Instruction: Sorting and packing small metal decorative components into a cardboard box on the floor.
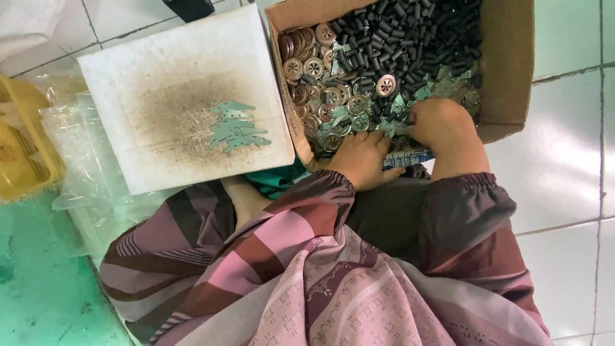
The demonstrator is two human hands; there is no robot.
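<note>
1. Digging in the near end of the open brown cardboard box [506, 70] are both hands, knuckles up, fingertips buried among the parts.
2. Left hand [365, 157]: curled into flat teal-grey metal stampings [349, 122]; whether it holds one, cannot tell.
3. Right hand [442, 122]: curled likewise, just right of the left hand; grip hidden, cannot tell.
4. Round bronze slotted metal discs [320, 70] lie just beyond the left hand; short black tube pieces [410, 32] fill the far half.
5. Risk: thin stamped edges could nick the buried fingers.
6. Risk: discs or tubes may come up tangled with a stamping, since all lie mixed.
7. Left of the box, a white foam slab [147, 70] carries a small stack of teal-grey stampings [236, 128], well apart from both hands.
</note>
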